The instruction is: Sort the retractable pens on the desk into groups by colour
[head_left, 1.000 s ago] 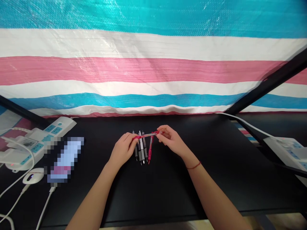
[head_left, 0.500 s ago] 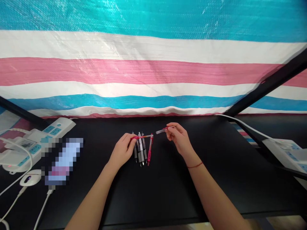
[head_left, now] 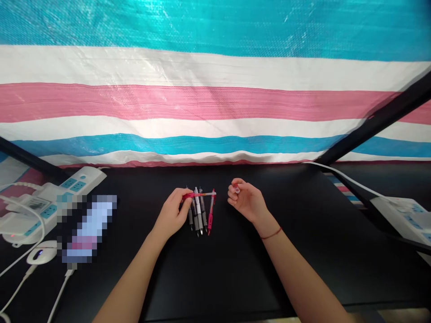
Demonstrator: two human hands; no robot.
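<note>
My left hand [head_left: 175,210] pinches the red lower part of an opened pen [head_left: 189,195]. Its bare refill [head_left: 207,194] sticks out to the right, over the pens below. To the right, my right hand [head_left: 246,197] is closed around a clear pen barrel [head_left: 237,189] with a bit of red, its end turned towards me. Between the hands, several grey and white pens [head_left: 198,213] lie side by side on the black table. A red pen [head_left: 210,217] lies just right of them.
On the left are a white power strip [head_left: 84,181] with plugs and cables, a blurred-out phone [head_left: 90,229] on a cable, and a white mouse-like device [head_left: 42,252]. Another power strip [head_left: 400,215] stands at the right. A striped sheet [head_left: 215,103] hangs behind the black table [head_left: 215,278].
My right hand has turned the clear barrel from pointing left to end-on towards me. My left hand has barely moved and keeps hold of the pen's lower part.
</note>
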